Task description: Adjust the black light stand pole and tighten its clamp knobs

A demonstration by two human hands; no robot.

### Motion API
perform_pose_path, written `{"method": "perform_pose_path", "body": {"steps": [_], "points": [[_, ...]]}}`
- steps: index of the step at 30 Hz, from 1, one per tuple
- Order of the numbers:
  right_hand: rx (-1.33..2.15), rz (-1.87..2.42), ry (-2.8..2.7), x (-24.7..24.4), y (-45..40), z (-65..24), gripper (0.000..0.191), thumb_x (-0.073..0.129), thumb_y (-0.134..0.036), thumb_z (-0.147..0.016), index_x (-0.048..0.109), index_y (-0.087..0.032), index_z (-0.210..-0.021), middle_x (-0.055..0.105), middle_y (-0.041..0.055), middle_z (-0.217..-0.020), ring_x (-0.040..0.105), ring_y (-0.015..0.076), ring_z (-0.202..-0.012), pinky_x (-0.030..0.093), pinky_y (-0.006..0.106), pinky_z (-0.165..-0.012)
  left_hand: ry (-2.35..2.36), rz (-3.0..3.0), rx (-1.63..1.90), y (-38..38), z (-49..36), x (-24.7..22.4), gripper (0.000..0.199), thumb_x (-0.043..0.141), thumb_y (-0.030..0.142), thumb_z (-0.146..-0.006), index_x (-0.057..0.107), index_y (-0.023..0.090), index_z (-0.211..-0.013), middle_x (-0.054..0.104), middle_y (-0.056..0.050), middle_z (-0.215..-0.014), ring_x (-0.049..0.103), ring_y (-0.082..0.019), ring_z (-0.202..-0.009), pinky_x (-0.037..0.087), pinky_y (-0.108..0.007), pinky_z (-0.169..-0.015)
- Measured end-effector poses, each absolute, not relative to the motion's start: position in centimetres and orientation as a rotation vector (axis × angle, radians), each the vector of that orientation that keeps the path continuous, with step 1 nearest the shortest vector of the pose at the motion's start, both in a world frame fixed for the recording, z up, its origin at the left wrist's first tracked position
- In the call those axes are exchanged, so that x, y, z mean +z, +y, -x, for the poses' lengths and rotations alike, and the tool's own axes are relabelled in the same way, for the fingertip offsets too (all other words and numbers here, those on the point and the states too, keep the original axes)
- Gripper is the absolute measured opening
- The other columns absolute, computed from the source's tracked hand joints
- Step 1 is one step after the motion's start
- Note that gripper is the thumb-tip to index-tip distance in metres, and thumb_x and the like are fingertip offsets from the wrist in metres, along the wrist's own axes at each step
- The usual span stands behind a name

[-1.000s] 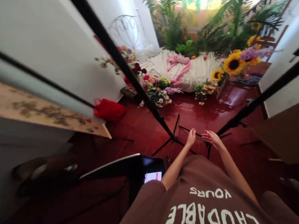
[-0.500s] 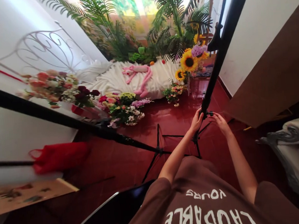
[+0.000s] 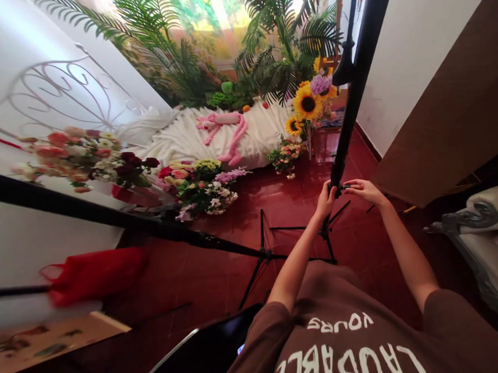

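A tall black light stand rises in front of me, tilted in the picture, its thin legs spread on the floor. My left hand is wrapped round its lower pole, just at a collar. On the right side of that collar sits a small dark knob. My right hand has its thumb and fingertips closed on this knob, partly covering it. A second black stand slants in from the left, its foot close to the first one's legs; neither hand touches it.
Flower bunches and sunflowers edge a white draped bed with a pink plush toy. Left lies a red bag. A brown panel and a silver-trimmed chair stand right. A dark screen-like panel is near my left side.
My right hand has moved in to the left and its fingertips now close on the knob. My left hand stays round the pole. The view has shifted slightly.
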State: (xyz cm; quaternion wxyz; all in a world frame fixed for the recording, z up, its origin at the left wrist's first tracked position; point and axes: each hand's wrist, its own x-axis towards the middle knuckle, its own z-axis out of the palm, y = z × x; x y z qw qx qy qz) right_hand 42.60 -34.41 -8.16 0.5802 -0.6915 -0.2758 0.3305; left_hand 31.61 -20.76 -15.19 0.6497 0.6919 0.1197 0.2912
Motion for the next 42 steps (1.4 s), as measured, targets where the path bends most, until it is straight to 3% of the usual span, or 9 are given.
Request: {"method": "perform_pose_path", "body": {"steps": [9, 13, 16, 18, 24, 30, 35, 42], "points": [[0.497, 1.621, -0.768, -8.7, -34.3, -41.9, 0.038, 0.082, -0.035, -0.064, 0.065, -0.019, -0.095, 0.075, 0.0094, -0.099, 0.072, 0.0249, -0.094, 0.055, 0.045, -0.092, 0.27, -1.564, 0.667, -20.7, -31.7, -15.4, 0.047, 0.043, 0.056, -0.092, 0.048, 0.019, -0.121, 0.064, -0.008, -0.102, 0.06, -0.015, -0.083, 0.048, -0.03, -0.079], [0.321, 1.679, -0.775, -9.5, -34.1, -40.7, 0.023, 0.076, -0.033, -0.071, 0.065, -0.023, -0.088, 0.075, 0.0068, -0.098, 0.072, 0.0258, -0.095, 0.056, 0.043, -0.092, 0.289, -1.568, 0.662, -20.8, -31.7, -15.4, 0.048, 0.044, 0.057, -0.092, 0.049, 0.019, -0.121, 0.064, -0.008, -0.102, 0.061, -0.014, -0.08, 0.049, -0.03, -0.077], [0.115, 1.785, -0.813, -10.0, -33.9, -39.4, 0.006, 0.065, -0.031, -0.081, 0.064, -0.026, -0.082, 0.073, 0.0057, -0.111, 0.067, 0.0263, -0.109, 0.051, 0.045, -0.098, 0.296, -1.568, 0.66, -20.8, -31.6, -15.3, 0.048, 0.044, 0.056, -0.091, 0.049, 0.019, -0.121, 0.064, -0.008, -0.101, 0.06, -0.015, -0.08, 0.049, -0.03, -0.077], [0.015, 1.828, -0.873, -10.0, -33.7, -38.6, 0.005, 0.059, -0.029, -0.084, 0.063, -0.026, -0.084, 0.07, 0.0055, -0.117, 0.064, 0.0252, -0.115, 0.048, 0.045, -0.102, 0.301, -1.569, 0.663, -20.9, -31.5, -15.1, 0.048, 0.044, 0.056, -0.091, 0.049, 0.019, -0.121, 0.063, -0.008, -0.102, 0.06, -0.016, -0.082, 0.049, -0.03, -0.078], [-0.008, 1.836, -0.949, -8.8, -32.3, -37.1, 0.043, 0.066, -0.035, -0.08, 0.056, -0.022, -0.119, 0.065, 0.0111, -0.122, 0.066, 0.0238, -0.105, 0.051, 0.041, -0.094, 0.277, -1.57, 0.696, -20.8, -31.6, -15.2, 0.045, 0.045, 0.053, -0.092, 0.05, 0.019, -0.122, 0.064, -0.01, -0.112, 0.062, -0.019, -0.099, 0.047, -0.034, -0.093], [-0.04, 2.08, -0.692, -7.7, -27.9, -36.4, 0.036, 0.061, -0.048, -0.08, 0.064, -0.018, -0.1, 0.073, 0.0127, -0.09, 0.069, 0.0281, -0.086, 0.052, 0.039, -0.079, 0.286, -1.567, 0.661, -20.7, -31.9, -15.7, 0.047, 0.044, 0.045, -0.093, 0.045, 0.015, -0.13, 0.06, -0.015, -0.125, 0.058, -0.023, -0.116, 0.043, -0.037, -0.103], [0.023, 1.885, -0.468, -6.9, -24.8, -36.8, 0.031, 0.063, -0.05, -0.075, 0.061, -0.019, -0.071, 0.07, 0.0065, -0.069, 0.067, 0.0212, -0.066, 0.049, 0.03, -0.062, 0.288, -1.574, 0.656, -20.7, -32.0, -15.7, 0.051, 0.045, 0.039, -0.092, 0.04, 0.014, -0.136, 0.051, -0.017, -0.139, 0.045, -0.024, -0.134, 0.034, -0.038, -0.113], [0.069, 1.671, -0.435, -5.0, -23.7, -37.6, 0.026, 0.067, -0.04, -0.064, 0.052, -0.02, -0.06, 0.056, -0.0026, -0.055, 0.053, 0.0122, -0.051, 0.042, 0.025, -0.05, 0.29, -1.676, 0.622, -20.3, -31.4, -14.7, 0.043, 0.044, 0.044, -0.094, 0.049, 0.013, -0.123, 0.063, -0.015, -0.119, 0.061, -0.021, -0.11, 0.046, -0.033, -0.097]]}}
